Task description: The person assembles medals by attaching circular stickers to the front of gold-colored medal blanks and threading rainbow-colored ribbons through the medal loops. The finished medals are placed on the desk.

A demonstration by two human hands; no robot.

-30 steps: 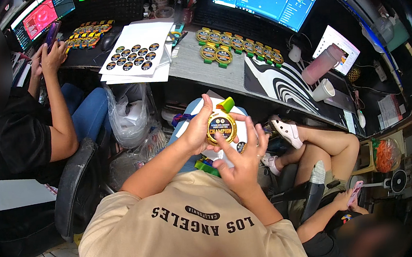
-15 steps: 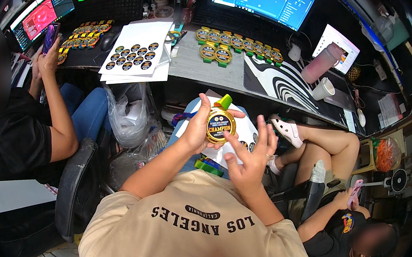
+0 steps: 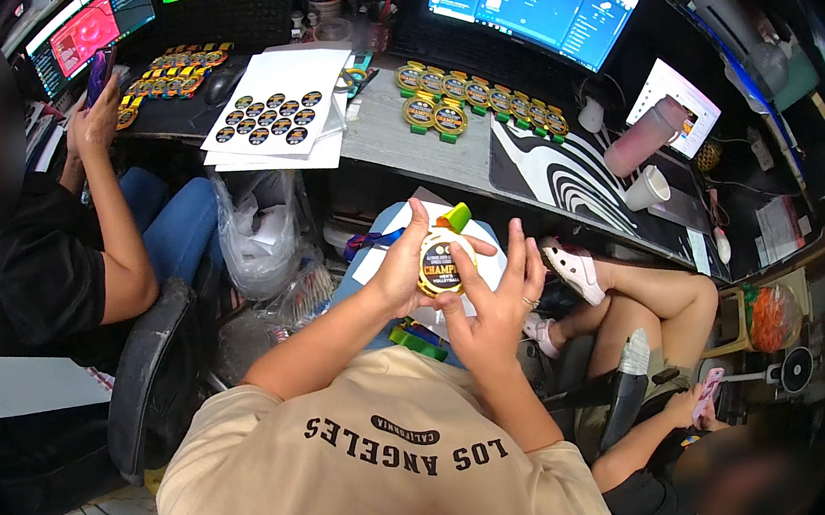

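A round gold medal [image 3: 437,267] with a dark printed face and a yellow-green ribbon [image 3: 454,217] is held over my lap. My left hand [image 3: 397,274] is closed around its left side, thumb up along the rim and fingertips showing behind the far edge. My right hand [image 3: 491,318] has its fingers stretched apart. Its index finger lies on the medal's face, and the thumb is by the lower rim. Beneath my hands, white paper [image 3: 382,258] rests on my lap, partly hidden. More coloured ribbon [image 3: 417,339] lies by my waist.
Ahead on the desk are several gold medals [image 3: 448,118] in rows and a white sheet of round stickers [image 3: 268,122]. A white cup [image 3: 647,188] and pink tumbler [image 3: 646,135] stand right. People holding phones sit on both sides. A plastic bag [image 3: 257,236] hangs below the desk.
My right hand has moved left and in onto the medal, its index finger now across the face. The medal has tilted a little and catches more light. My left hand keeps its hold.
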